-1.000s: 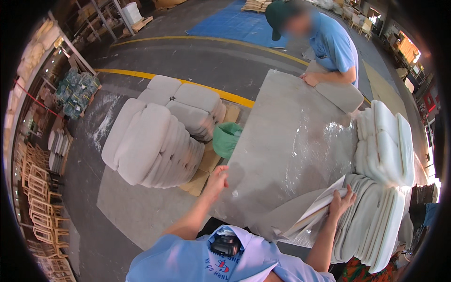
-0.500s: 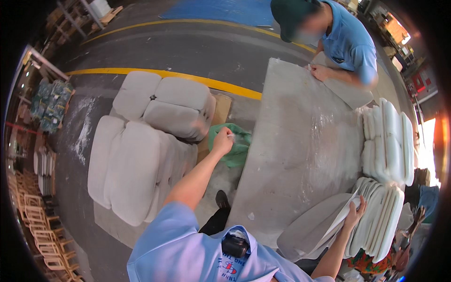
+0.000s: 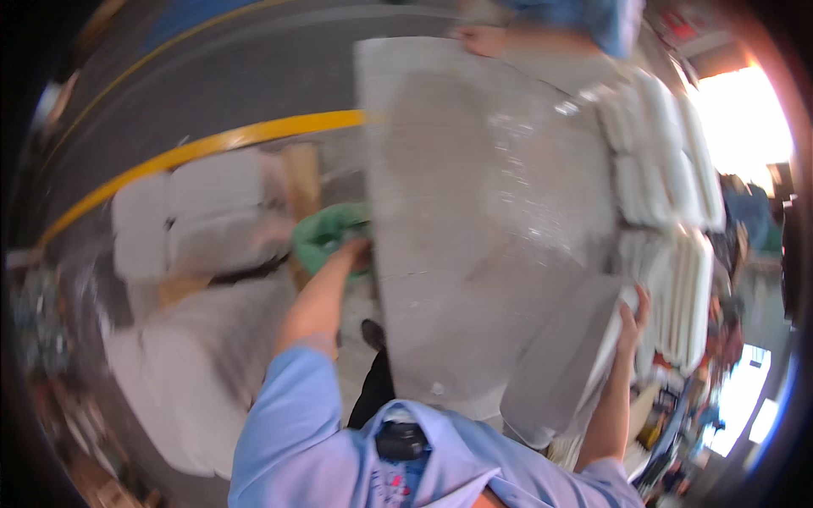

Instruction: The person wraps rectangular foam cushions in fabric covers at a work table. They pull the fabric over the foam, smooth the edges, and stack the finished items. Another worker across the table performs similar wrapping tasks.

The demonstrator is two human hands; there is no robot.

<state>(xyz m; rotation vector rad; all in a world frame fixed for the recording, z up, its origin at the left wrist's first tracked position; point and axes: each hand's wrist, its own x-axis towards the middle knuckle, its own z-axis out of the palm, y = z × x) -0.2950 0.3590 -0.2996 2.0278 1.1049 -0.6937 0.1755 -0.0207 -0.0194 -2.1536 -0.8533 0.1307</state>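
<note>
A light grey flat cushion (image 3: 555,360) leans up from the near right part of the table. My right hand (image 3: 633,318) grips its right edge, closed around it. Beyond the table's left edge, my left hand (image 3: 356,251) reaches down at a green plastic bag (image 3: 318,233); its fingers are blurred and partly hidden there. The grey-covered table (image 3: 457,203) lies between my arms, with shiny clear film on its surface.
Stacked cushions (image 3: 216,190) stand on the floor at left, with another pile (image 3: 195,364) nearer me. White cushion stacks (image 3: 660,152) line the table's right side. At the far edge a co-worker's hand (image 3: 483,40) rests on a cushion.
The view has swung right and blurred. My left hand has dropped from above the green bag down to it. My right hand still holds the cushion, which now stands more raised.
</note>
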